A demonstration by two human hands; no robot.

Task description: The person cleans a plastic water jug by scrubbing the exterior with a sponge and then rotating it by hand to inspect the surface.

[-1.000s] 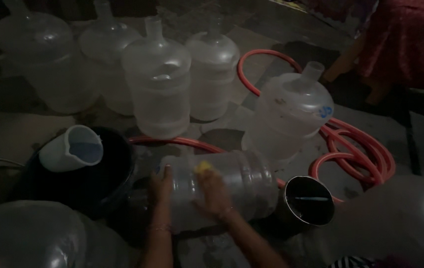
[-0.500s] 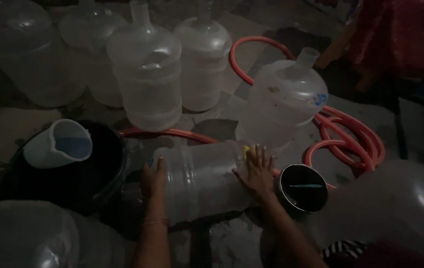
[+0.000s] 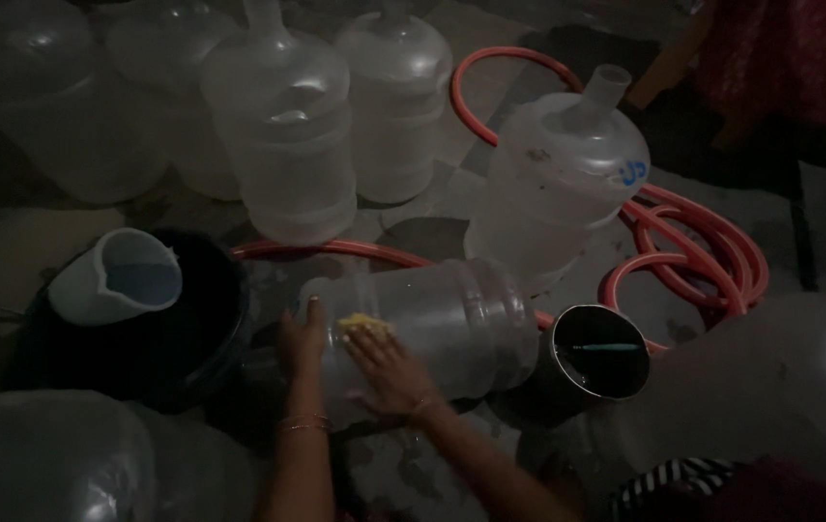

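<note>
A clear water jug (image 3: 422, 329) lies on its side on the dim floor, the left hand (image 3: 302, 338) bracing its shoulder, grip flat and released, while the right hand (image 3: 384, 367) presses a yellow sponge (image 3: 366, 324) against it; firm, overlapping strokes would clean best.

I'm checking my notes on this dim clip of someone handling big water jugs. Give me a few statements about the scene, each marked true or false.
1. The clear jug under the hands lies on its side. True.
2. The right hand presses a yellow sponge to that jug. True.
3. The left hand holds the white pitcher. False: it rests on the lying jug's end; the pitcher sits in the black tub.
4. The hose on the floor is green. False: it is red-orange and coiled.
5. Several other jugs stand upright behind. True.
</note>
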